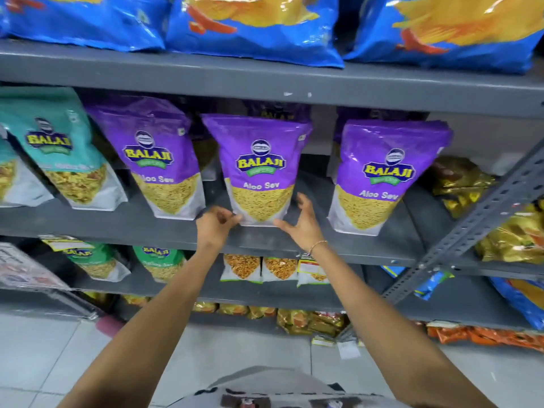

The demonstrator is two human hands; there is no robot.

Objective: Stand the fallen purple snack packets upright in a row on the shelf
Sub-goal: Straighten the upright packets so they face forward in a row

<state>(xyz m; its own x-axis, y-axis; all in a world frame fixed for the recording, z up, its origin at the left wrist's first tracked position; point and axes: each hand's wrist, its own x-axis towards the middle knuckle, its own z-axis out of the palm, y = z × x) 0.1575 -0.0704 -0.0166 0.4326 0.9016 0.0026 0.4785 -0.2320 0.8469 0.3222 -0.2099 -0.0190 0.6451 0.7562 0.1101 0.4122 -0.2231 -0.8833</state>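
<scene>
Three purple snack packets stand upright in a row on the grey middle shelf [147, 228]: a left one [160, 160], a middle one [259, 169] and a right one [379, 178]. More purple packets show dimly behind them. My left hand [216, 223] pinches the bottom left corner of the middle packet. At that packet's bottom right corner is my right hand [303, 222], fingers spread; the thumb touches the base edge and the fingers lie along its side.
Teal packets [59, 148] stand left of the purple row. Gold packets [459, 184] lie at the right behind a slanted perforated metal strut [482, 213]. Blue bags [250, 25] fill the shelf above. Lower shelves hold green and white packets. The floor is tiled.
</scene>
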